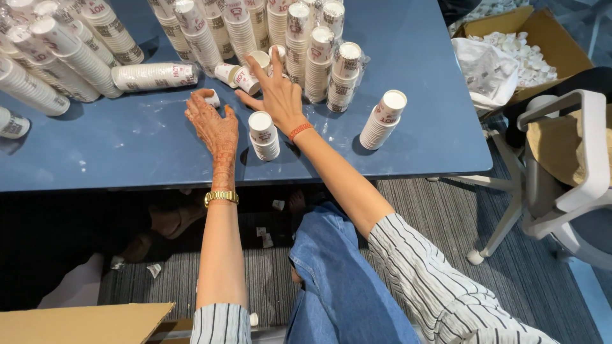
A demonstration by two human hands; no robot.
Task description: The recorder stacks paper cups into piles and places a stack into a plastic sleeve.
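- Tall stacks of paper cups (299, 44) crowd the far side of the blue table (127, 153), some upright, some leaning; one long stack (155, 75) lies flat on its side just left of the hands.
- A few loose cups (237, 75) lie tipped over between that lying stack and the upright stacks, right where the hands reach.
- The right hand (277, 95) is stretched forward with fingers spread wide, fingertips among the loose cups; a red band sits on its wrist. It grips nothing that can be seen.
- The left hand (213, 124) rests on the table with fingers curled loosely; a small cup (213, 99) lies against its fingertips. Whether it truly grips the cup I cannot tell. A gold watch (221, 197) is on that wrist.
- A short stack of cups (263, 136) stands upright between the two wrists, near the table's front edge.
- Another short stack (381, 119) leans well to the right, apart from the rest.
- A cardboard box (548, 38) sits on the floor past the table's right end; it holds many small white lids and a crumpled clear plastic bag (488, 73) at its near side.
- A white chair (561, 165) stands beside the box.
- Scraps of paper (264, 236) lie on the grey carpet under the table.
- A flat piece of cardboard (76, 323) shows at the lower left.
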